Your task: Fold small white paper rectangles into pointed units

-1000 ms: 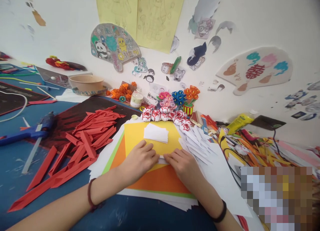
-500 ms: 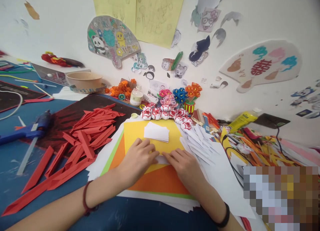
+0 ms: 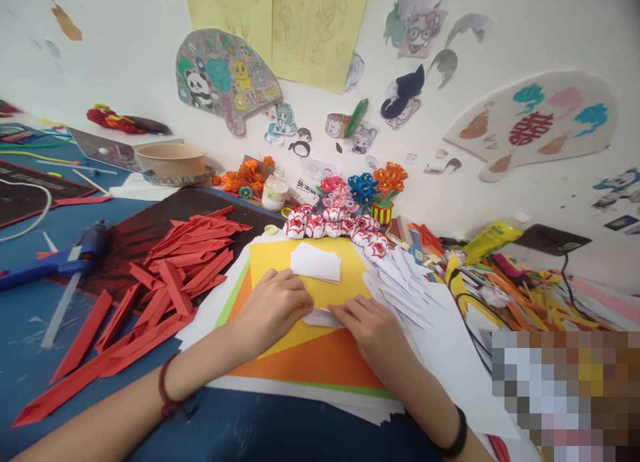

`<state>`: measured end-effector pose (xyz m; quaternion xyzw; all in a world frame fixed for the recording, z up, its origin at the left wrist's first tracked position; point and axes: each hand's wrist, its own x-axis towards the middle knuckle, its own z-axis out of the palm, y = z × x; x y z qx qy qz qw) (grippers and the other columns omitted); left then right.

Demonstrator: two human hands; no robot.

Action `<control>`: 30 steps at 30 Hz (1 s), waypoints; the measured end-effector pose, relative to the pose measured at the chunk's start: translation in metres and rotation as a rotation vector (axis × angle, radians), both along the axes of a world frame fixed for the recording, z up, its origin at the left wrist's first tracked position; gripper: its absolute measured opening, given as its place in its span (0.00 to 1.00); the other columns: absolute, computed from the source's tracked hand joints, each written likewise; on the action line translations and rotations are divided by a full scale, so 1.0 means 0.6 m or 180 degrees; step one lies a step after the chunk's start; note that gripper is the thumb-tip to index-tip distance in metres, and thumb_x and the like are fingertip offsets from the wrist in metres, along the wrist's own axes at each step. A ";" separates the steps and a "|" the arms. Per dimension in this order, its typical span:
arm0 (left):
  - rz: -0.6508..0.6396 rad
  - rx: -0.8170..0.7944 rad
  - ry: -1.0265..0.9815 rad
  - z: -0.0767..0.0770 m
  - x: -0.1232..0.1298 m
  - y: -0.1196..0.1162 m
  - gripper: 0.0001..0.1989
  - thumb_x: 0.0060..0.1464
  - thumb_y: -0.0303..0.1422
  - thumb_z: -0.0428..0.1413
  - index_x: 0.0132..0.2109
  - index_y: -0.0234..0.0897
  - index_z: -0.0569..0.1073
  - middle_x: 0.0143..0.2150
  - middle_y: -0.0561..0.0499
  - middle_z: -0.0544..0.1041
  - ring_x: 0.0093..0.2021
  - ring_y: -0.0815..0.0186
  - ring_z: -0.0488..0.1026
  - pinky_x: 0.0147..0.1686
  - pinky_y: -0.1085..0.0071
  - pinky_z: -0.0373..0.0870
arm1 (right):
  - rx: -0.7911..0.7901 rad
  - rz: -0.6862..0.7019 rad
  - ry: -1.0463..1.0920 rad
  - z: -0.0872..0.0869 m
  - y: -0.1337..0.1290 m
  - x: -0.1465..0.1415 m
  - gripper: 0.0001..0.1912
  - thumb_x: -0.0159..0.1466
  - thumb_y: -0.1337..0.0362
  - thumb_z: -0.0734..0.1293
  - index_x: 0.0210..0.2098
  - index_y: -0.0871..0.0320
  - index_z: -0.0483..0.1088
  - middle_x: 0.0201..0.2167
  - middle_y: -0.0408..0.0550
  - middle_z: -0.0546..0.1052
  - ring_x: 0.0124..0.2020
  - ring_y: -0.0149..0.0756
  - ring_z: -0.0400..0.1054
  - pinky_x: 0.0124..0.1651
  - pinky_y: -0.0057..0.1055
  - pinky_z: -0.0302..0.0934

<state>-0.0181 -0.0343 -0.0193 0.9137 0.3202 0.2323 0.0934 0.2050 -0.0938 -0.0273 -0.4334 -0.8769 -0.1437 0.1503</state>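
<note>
A small white slip of paper [image 3: 323, 318] lies over the yellow sheet [image 3: 265, 262], with a crease or edge along its top. My left hand [image 3: 280, 309] pinches the slip's left end with curled fingers. From the other side, the fingers of my right hand [image 3: 373, 329] press together on its right end. Just beyond my hands rests a small stack of white slips [image 3: 316, 262]. Orange paper [image 3: 305, 362] shows beneath the yellow sheet, with green and white sheets lower in the pile.
Folded red paper strips [image 3: 175, 282] are heaped on the left, near a blue glue gun [image 3: 70, 259]. Folded white strips [image 3: 400, 285] lie to the right. Red-and-white paper pieces [image 3: 333, 225] stand behind, before a flower pot [image 3: 382, 214]. Paper scraps [image 3: 525, 289] clutter the far right.
More of the white slip's face shows between my hands now. My fingers have shifted only slightly, and the view has moved a little.
</note>
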 end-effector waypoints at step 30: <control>-0.0736 0.0078 0.0013 -0.019 -0.006 0.016 0.12 0.66 0.24 0.45 0.46 0.34 0.73 0.36 0.46 0.72 0.39 0.62 0.65 0.38 0.68 0.65 | -0.0782 0.0280 0.1461 -0.010 0.019 0.034 0.10 0.69 0.72 0.61 0.37 0.59 0.74 0.34 0.49 0.76 0.35 0.37 0.68 0.38 0.33 0.63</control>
